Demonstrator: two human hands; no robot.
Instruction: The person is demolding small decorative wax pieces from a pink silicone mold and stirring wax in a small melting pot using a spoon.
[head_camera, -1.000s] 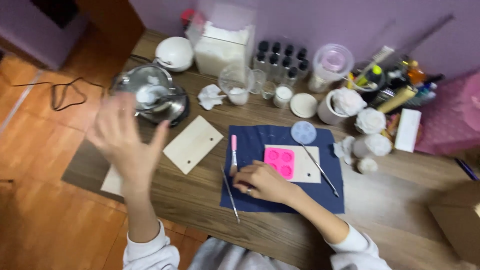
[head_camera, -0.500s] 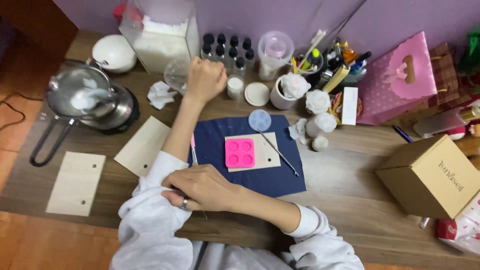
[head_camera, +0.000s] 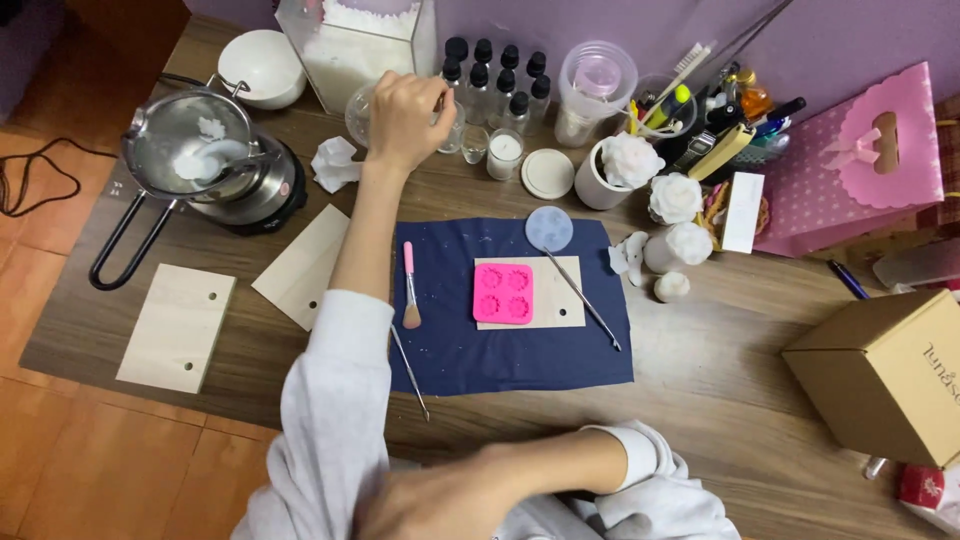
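My left hand (head_camera: 403, 118) reaches across the table to the row of small dark-capped bottles (head_camera: 497, 72). Its fingers are curled and pinch the top of a small clear bottle (head_camera: 452, 132), next to a glass bowl (head_camera: 358, 112). My right hand (head_camera: 440, 500) lies blurred at the near table edge, with nothing visible in it. On the navy cloth (head_camera: 520, 355) sit a pink silicone mould (head_camera: 503, 293) on a wooden board (head_camera: 560, 300), a pink-handled brush (head_camera: 410, 285), a thin metal tool (head_camera: 410, 372) and a metal pick (head_camera: 585, 298).
A pot with a strainer (head_camera: 205, 160) on a hot plate stands at the left beside a white bowl (head_camera: 262, 65) and a clear box of white flakes (head_camera: 360, 45). Wooden boards (head_camera: 178, 325) lie in front. White flower candles (head_camera: 675, 200), a pink gift bag (head_camera: 860, 165) and a cardboard box (head_camera: 890, 375) crowd the right.
My left hand has shifted slightly toward the small bottles and closed its fingers there. My right hand has drawn back off the cloth to the near table edge.
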